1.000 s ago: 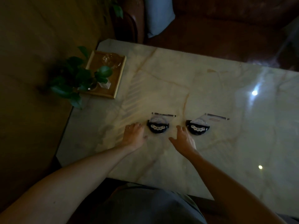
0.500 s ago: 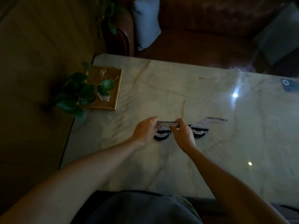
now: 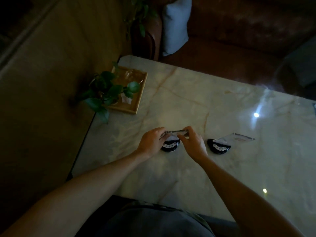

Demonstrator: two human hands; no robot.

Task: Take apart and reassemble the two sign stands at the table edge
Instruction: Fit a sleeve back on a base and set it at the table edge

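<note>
Left hand (image 3: 152,142) and right hand (image 3: 192,144) pinching clear panel (image 3: 174,132) above dark base (image 3: 170,146). Risk: slick panel slipping; base dragging along table (image 3: 188,168).

Two sign stands sit side by side on the pale marble counter (image 3: 171,100), well apart. Each has a dark half-round base with a row of pale dots and a clear panel rising from it. The left stand (image 3: 170,145) has its panel's top edge pinched between the left hand (image 3: 153,142) and right hand (image 3: 194,144). The right stand (image 3: 219,147) stands alone, its panel (image 3: 239,138) leaning away to the right.
</note>
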